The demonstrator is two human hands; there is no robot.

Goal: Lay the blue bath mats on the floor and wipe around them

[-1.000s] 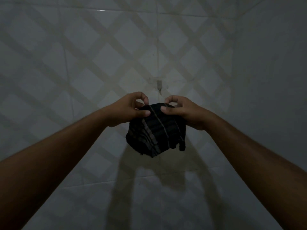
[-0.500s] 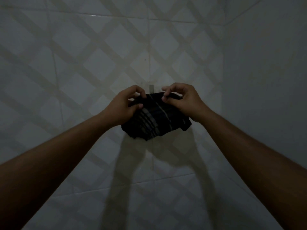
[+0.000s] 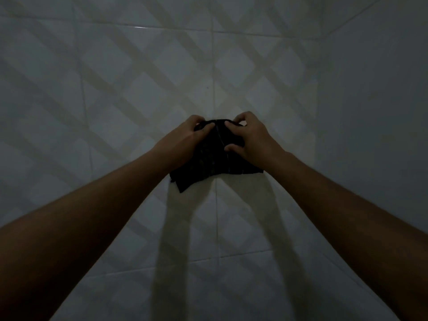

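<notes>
A dark striped cloth (image 3: pixel 212 163) hangs bunched against the tiled wall at arm's length in front of me. My left hand (image 3: pixel 183 140) grips its upper left edge with curled fingers. On the upper right edge, my right hand (image 3: pixel 249 135) pinches the fabric, thumb lower on the front. The wall hook seen earlier is hidden behind the cloth and hands. No blue bath mat is in view.
The wall (image 3: pixel 115 93) ahead has pale tiles with a diagonal lattice pattern. A plain tiled side wall (image 3: pixel 375 112) meets it in a corner at the right. The light is dim and my arms cast long shadows below the cloth.
Both hands have carried the cloth up and forward to the wall, covering the small hook. The cloth now lies flatter against the tiles.
</notes>
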